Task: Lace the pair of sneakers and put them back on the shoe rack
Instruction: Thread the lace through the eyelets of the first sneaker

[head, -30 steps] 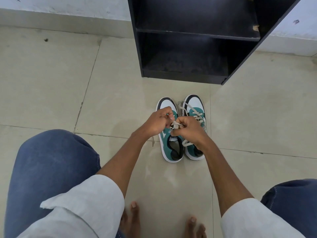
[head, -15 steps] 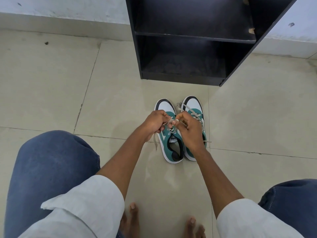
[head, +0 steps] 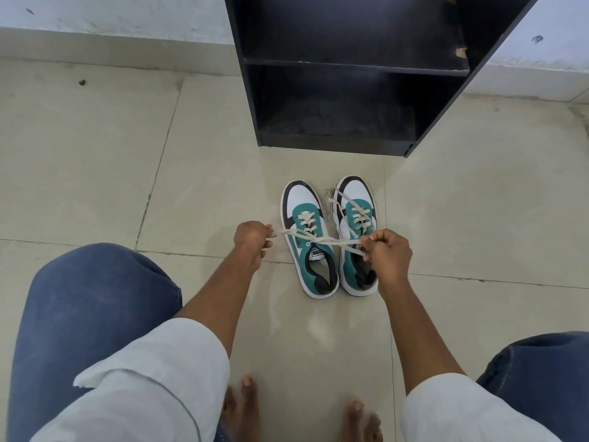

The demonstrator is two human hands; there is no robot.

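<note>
While the pair of teal, white and black low-top sneakers is stood side by side on the pale tiled floor (head: 478, 202), the two ends of the cream flat lace (head: 322, 240) of the left sneaker (head: 307, 240) are drawn taut sideways. One end is pinched in the closed fingers (head: 267, 235) of the left hand (head: 251, 242), outward of that shoe's left edge; the other end is gripped in the curled fingers (head: 384, 240) of the right hand (head: 390, 256), which is held over the tongue of the right sneaker (head: 355, 224). Between the two sets of fingertips the lace is crossed just above the left shoe's top eyelets. Beyond the fingers, past the toe caps, the black open wooden shoe rack (head: 347, 100) is seen against the wall, its shelves unoccupied. The right shoe's lace is threaded, with a loose end lying between the toes.
</note>
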